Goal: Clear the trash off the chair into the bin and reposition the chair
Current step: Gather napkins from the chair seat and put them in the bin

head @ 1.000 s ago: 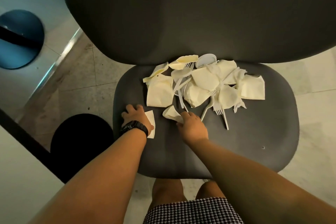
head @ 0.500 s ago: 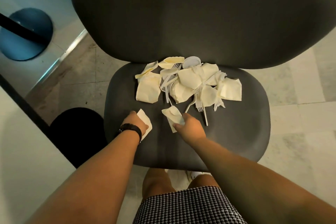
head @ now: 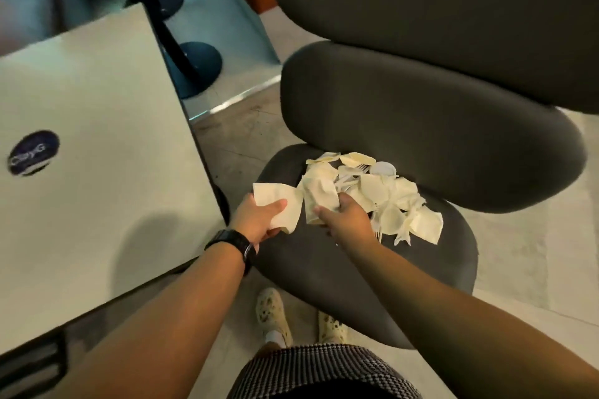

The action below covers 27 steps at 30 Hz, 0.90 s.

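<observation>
A dark grey chair (head: pixel 324 272) stands before me, its seat littered with cream paper napkins and white plastic cutlery (head: pixel 385 201). My left hand (head: pixel 259 220), with a black watch on the wrist, holds a napkin (head: pixel 282 207) lifted above the seat's left edge. My right hand (head: pixel 346 219) grips a crumpled napkin (head: pixel 319 199) just beside it, at the near side of the pile. The black bin is almost fully hidden; only a dark sliver (head: pixel 223 204) shows between the table edge and the chair.
A pale table (head: pixel 97 155) with a dark round sticker (head: pixel 34 152) fills the left side, its edge close to the chair. Black round pole bases (head: pixel 197 65) stand on the floor beyond it. The chair's backrest (head: pixel 431 120) looms behind the seat. My feet are under the seat's front.
Both hands have lifted their napkins off the seat and come closer together. The view has swung left and back, bringing the table into sight and hiding most of the bin.
</observation>
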Tool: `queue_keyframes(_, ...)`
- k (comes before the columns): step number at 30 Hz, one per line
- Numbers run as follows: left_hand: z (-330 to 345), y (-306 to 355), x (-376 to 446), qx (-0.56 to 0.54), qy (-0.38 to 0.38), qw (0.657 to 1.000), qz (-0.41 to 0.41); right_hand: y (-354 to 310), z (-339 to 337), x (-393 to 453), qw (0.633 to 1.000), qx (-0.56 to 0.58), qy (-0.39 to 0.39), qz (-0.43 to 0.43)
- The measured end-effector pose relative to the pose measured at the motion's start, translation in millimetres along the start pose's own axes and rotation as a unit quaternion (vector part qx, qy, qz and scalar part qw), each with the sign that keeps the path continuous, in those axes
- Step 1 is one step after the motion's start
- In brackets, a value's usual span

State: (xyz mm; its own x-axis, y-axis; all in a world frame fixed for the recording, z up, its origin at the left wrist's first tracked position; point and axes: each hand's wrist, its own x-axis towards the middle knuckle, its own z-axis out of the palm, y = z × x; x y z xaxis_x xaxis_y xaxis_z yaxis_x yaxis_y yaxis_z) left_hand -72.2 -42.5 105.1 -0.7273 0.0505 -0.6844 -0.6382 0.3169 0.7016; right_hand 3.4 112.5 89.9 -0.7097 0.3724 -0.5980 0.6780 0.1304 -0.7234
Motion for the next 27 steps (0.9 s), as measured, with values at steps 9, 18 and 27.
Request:
queue_keyframes(9,-145.9,-27.6,-93.6,-0.182,0.125,0.974,0.046,-86.0,102.0,-85.1,0.972,0.006,-0.188,-0.142)
queue_keyframes(18,-308.4,-141.4,-176.9,-0.325,0.228,0.918,-0.002,-97.4,274.9,-182.9,0.928,-0.082,-0.309,-0.193)
queue_keyframes(27,-466.4,-267.8,-253.3,-0.327,0.295,0.898,0.005,-73.4,453.9,-303.1,0.895,-0.137,-0.359,-0.226)
